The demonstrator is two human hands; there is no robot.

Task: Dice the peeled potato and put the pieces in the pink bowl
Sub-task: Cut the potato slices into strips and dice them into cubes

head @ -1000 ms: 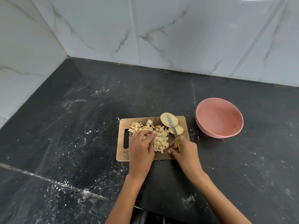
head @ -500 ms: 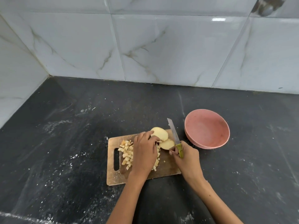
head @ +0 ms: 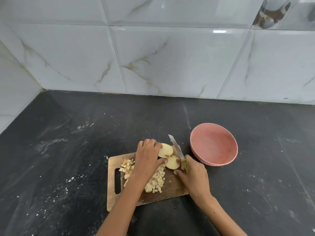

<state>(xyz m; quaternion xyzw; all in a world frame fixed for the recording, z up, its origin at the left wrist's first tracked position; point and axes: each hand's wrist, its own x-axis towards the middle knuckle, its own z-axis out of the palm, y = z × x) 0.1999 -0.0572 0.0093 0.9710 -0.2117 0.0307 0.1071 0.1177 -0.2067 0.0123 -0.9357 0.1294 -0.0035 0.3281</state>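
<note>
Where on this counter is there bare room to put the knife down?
Bare dark stone counter lies right of the wooden cutting board, below the pink bowl. More lies left of the board. The board itself is crowded with potato dice and slices.

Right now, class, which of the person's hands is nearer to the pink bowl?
Right. The right hand, gripping the knife, sits just beside the pink bowl at its near-left edge. The left hand is farther left, on the potato slices.
</note>
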